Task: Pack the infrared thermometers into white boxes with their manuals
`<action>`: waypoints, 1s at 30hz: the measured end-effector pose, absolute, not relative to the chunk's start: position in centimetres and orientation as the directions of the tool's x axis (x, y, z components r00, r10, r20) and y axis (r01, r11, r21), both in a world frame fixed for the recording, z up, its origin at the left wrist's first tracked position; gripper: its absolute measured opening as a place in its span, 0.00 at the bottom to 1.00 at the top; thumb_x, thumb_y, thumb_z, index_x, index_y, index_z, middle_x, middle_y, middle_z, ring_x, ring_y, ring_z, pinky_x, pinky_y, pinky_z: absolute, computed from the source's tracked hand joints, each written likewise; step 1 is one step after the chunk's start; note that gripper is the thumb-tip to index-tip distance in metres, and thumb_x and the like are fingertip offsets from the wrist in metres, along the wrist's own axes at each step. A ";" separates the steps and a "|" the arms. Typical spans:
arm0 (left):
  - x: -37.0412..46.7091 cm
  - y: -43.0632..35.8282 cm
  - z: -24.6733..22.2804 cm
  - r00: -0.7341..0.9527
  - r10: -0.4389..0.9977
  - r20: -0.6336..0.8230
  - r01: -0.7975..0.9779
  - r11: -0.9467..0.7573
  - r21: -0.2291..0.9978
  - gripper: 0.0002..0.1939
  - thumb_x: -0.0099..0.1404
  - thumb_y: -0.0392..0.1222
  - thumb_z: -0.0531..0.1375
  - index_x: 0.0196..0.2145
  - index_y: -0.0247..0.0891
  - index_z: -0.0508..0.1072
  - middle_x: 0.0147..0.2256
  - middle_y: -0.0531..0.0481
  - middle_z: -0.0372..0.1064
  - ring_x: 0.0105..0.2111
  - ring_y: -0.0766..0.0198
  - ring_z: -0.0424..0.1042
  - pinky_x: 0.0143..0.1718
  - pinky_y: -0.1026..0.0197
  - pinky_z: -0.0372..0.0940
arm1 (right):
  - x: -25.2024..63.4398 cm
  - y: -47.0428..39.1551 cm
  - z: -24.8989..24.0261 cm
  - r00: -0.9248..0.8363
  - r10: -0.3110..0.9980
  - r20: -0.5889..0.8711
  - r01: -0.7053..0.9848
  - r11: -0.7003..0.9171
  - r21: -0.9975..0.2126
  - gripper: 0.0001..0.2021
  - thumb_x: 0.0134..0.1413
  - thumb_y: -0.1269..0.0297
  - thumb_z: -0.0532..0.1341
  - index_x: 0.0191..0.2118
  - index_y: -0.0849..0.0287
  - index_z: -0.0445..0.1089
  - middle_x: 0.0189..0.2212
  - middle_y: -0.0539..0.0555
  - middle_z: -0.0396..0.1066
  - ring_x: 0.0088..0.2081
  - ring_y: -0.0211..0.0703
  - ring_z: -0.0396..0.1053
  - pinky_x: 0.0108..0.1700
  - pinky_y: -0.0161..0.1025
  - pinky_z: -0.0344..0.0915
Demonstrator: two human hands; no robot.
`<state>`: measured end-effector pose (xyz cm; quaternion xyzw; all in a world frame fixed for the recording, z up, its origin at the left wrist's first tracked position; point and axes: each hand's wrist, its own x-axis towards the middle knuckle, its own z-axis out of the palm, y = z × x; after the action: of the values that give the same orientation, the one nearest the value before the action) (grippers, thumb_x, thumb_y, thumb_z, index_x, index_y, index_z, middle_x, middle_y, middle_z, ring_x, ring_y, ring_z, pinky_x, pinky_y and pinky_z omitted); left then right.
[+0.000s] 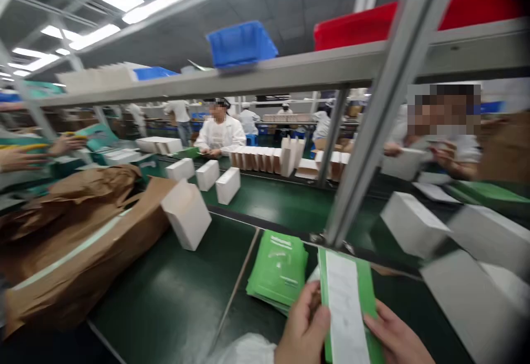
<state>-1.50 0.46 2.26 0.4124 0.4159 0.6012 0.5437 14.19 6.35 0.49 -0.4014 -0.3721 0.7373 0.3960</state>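
Both my hands are closed on a green booklet (366, 281) with a white paper strip (343, 303) along its face. My left hand (304, 325) pinches its left edge, thumb on top. My right hand (397, 333) grips the opposite edge, fingers partly hidden. Just left of it, on the dark green work surface, lies a stack of green booklets (279, 267) with pale print on the cover. A white box (187, 215) with its top flap up stands farther left.
Several white boxes (227, 185) stand on the green conveyor (281, 195); more white boxes (418, 223) are at right. A metal post (372, 110) rises ahead, under a shelf with a blue bin (242, 43). Brown paper-lined carton (83, 248) occupies the left. Co-workers sit across.
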 end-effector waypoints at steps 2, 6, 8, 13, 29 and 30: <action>-1.5 -0.2 2.6 -0.031 0.996 0.085 -0.114 -0.088 0.990 0.29 0.61 0.53 0.48 0.55 0.35 0.56 0.55 0.38 0.56 0.53 0.53 0.59 0.52 0.52 0.56 | 15.2 6.5 1.5 -0.322 0.910 -0.262 -0.437 -0.388 -0.812 0.24 0.44 0.63 0.63 0.50 0.55 0.61 0.45 0.54 0.70 0.46 0.51 0.67 0.45 0.45 0.67; -1.9 -0.3 3.0 0.200 0.972 0.126 0.541 -0.217 0.813 0.26 0.61 0.43 0.49 0.57 0.40 0.54 0.61 0.46 0.43 0.60 0.57 0.42 0.58 0.52 0.44 | 17.0 6.8 2.0 -0.262 0.919 -0.295 -0.585 -0.394 -0.709 0.18 0.43 0.68 0.63 0.45 0.56 0.65 0.41 0.51 0.72 0.44 0.47 0.69 0.46 0.42 0.66; -1.5 0.1 3.2 0.286 0.956 0.070 0.705 -0.259 0.660 0.31 0.57 0.37 0.51 0.59 0.41 0.50 0.63 0.48 0.34 0.61 0.57 0.34 0.59 0.52 0.42 | 17.2 6.8 1.6 -0.283 0.907 -0.312 -0.594 -0.422 -0.685 0.18 0.44 0.68 0.63 0.44 0.58 0.66 0.39 0.53 0.73 0.43 0.48 0.69 0.46 0.44 0.66; 0.6 1.8 4.0 0.318 0.948 -0.012 0.884 -0.293 0.364 0.37 0.51 0.30 0.51 0.59 0.38 0.49 0.63 0.42 0.32 0.61 0.53 0.30 0.58 0.46 0.38 | 17.0 7.0 0.7 -0.309 0.908 -0.283 -0.641 -0.419 -0.643 0.20 0.43 0.68 0.64 0.45 0.60 0.65 0.39 0.56 0.73 0.43 0.49 0.69 0.46 0.46 0.64; 2.8 7.4 5.3 0.146 0.989 -0.035 0.908 -0.120 0.401 0.23 0.59 0.37 0.46 0.52 0.30 0.61 0.57 0.33 0.52 0.53 0.49 0.56 0.43 0.51 0.61 | 15.6 6.4 1.2 -0.261 0.952 -0.158 -0.665 -0.296 -0.685 0.16 0.43 0.66 0.63 0.42 0.57 0.68 0.39 0.55 0.73 0.44 0.52 0.69 0.44 0.49 0.64; 2.9 7.5 5.3 0.134 0.990 -0.040 0.896 -0.104 0.432 0.23 0.60 0.38 0.46 0.52 0.30 0.61 0.56 0.33 0.52 0.52 0.50 0.58 0.42 0.53 0.61 | 15.7 6.2 1.5 -0.272 0.949 -0.163 -0.640 -0.304 -0.705 0.14 0.44 0.65 0.62 0.41 0.56 0.69 0.39 0.55 0.73 0.44 0.52 0.68 0.44 0.49 0.64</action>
<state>2.87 7.47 5.34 0.7314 0.6447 0.1312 0.1797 15.68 6.20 1.50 -0.2926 -0.2633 0.7527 0.5277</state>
